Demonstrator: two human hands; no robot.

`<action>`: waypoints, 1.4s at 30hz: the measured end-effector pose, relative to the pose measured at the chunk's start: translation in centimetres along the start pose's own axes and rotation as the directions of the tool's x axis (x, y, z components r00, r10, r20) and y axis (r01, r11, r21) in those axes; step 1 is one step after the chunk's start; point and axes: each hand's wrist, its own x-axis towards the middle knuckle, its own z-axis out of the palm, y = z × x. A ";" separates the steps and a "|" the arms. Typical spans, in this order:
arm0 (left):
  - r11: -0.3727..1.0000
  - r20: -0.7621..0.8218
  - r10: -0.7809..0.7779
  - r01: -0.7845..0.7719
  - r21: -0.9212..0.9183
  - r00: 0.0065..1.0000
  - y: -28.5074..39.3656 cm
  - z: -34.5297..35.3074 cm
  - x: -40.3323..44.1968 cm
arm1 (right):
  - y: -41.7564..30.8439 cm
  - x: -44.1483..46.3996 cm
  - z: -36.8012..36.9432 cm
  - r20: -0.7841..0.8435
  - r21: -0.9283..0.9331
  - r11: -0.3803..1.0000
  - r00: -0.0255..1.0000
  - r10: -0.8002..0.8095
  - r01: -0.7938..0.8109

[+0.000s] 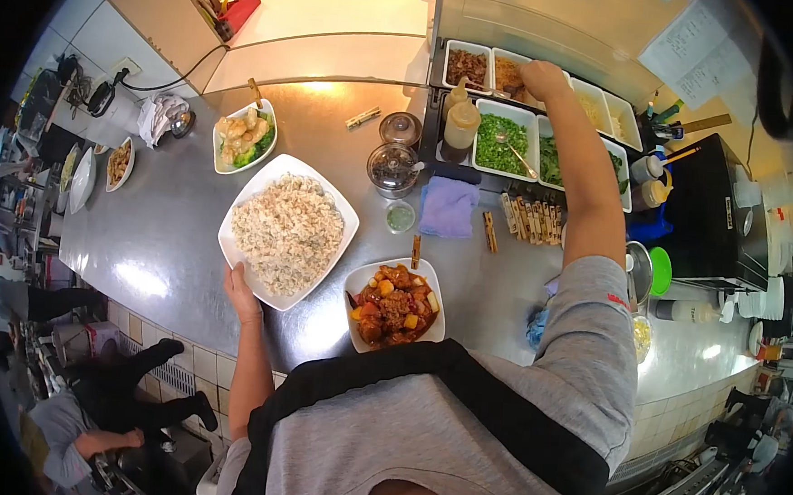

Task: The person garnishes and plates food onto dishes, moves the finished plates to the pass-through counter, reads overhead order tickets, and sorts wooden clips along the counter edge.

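Note:
My left hand (242, 294) grips the lower left rim of a white square dish (353, 219), with a heap of fried rice (287, 232) in it. The dish appears slightly tilted over the steel counter. My right arm stretches to the topping trays, where my right hand (541, 82) reaches into a tray of orange-brown shreds (509, 73). Its fingers look curled, and their tips are hidden among the topping. Near my body stands a white bowl of saucy meat chunks with yellow and red pieces (394, 309). A wooden clothespin (416, 251) is clipped to its rim.
A bowl with broccoli (255, 152) stands at the back left. Trays of chopped green onion (503, 143) and other toppings line the back right, beside a squeeze bottle (462, 123). Glass jars (392, 167), a purple cloth (449, 207) and several clothespins (532, 221) lie nearby. People stand at lower left.

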 end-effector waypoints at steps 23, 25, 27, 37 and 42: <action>0.996 -0.013 0.075 -0.075 0.049 0.997 0.6 0.5 -0.2 | -1.9 0.1 0.2 -0.011 0.195 0.965 0.983 0.183 -0.177; 0.993 -0.011 0.090 -0.088 0.073 0.996 0.7 0.4 -0.2 | -2.1 0.4 1.1 0.052 0.245 0.953 0.984 0.173 -0.180; 0.992 -0.003 0.089 -0.089 0.087 0.996 0.6 0.3 -0.2 | -1.7 0.7 1.6 0.139 0.242 0.952 0.978 0.155 -0.186; 0.994 0.042 0.094 -0.096 0.052 0.995 -0.6 -0.3 0.5 | -0.2 -4.2 -0.5 0.642 0.761 -0.097 0.725 0.249 -0.641; 0.989 0.015 0.079 -0.081 0.123 0.997 -0.8 -0.3 0.2 | 1.7 -6.1 1.8 0.462 0.887 -0.170 0.798 0.387 -0.430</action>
